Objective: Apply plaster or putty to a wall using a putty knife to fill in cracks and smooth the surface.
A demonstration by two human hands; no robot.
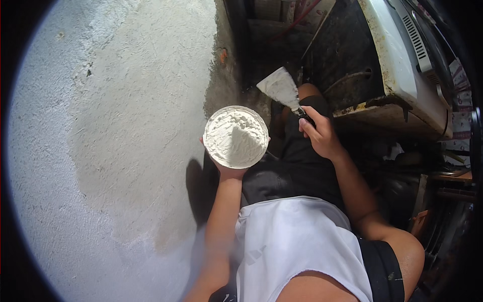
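Observation:
In the head view, my left hand [226, 168] is wrapped round a round tub [236, 137] full of white paste or powder with a rough, peaked surface; most of my fingers are hidden behind it. My right hand [318, 132] grips the black handle of a putty knife [277, 86], whose wide blade is coated in white material and points up and left, above and right of the tub. The plastered wall [131, 126] beside my left arm has a darker, greyer patch.
A rusty white appliance [417, 100] with a dark side panel stands at upper right. A dark recess [256, 40] with pale blocks and a red hose lies at the top. My legs in dark shorts [282, 178] are below the tub, and dark clutter [417, 196] is at right.

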